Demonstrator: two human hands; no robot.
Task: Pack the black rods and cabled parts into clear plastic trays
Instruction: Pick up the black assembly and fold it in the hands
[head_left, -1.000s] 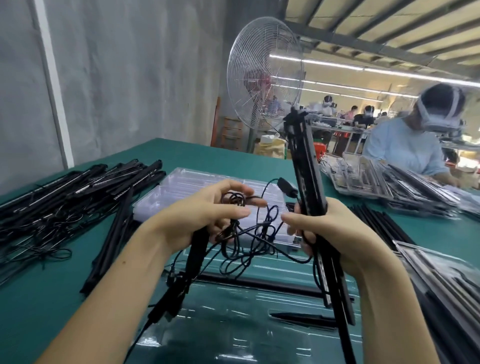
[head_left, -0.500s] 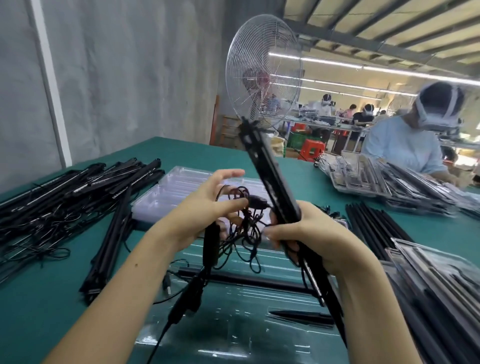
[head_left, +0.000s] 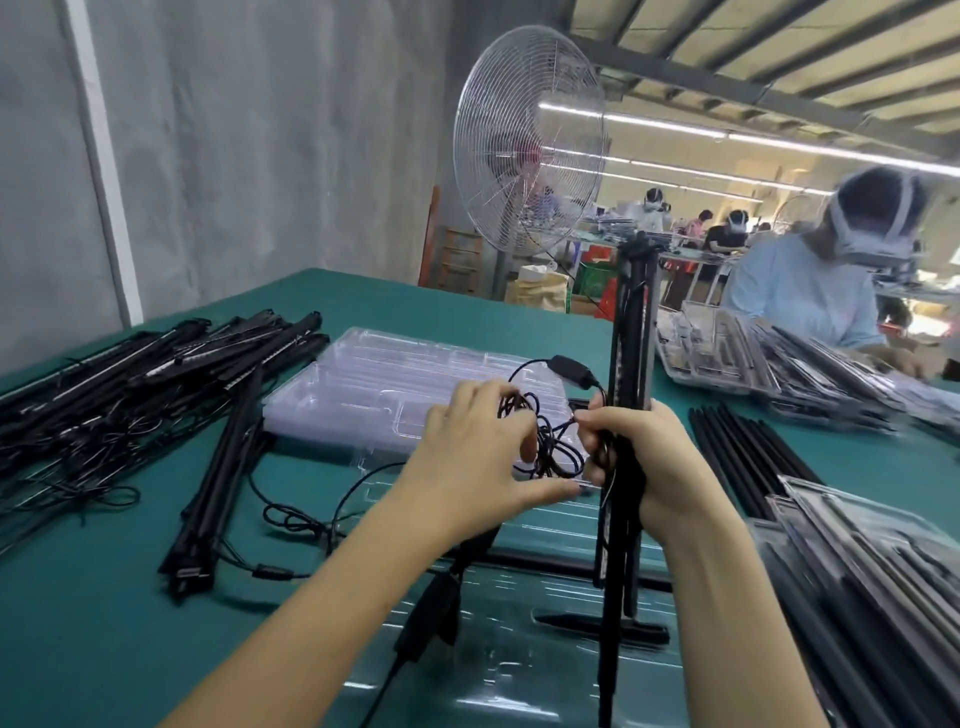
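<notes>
Right hand (head_left: 647, 457): you're clamping the rods (head_left: 631, 332) upright, likely to clear the cable (head_left: 545, 441).
Left hand (head_left: 478, 457): pinching cable coils for tidy tray (head_left: 519, 670) fit.

Upright rods (head_left: 629, 332) in right hand (head_left: 649, 457)

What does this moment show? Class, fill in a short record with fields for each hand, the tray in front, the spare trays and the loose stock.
Left hand: gathering the tangled black cable
Right hand: gripping upright black rods
Tray in front: clear, one rod lying across it
Spare trays: clear stack, behind the hands
Loose stock: cabled rods piled at left
</notes>
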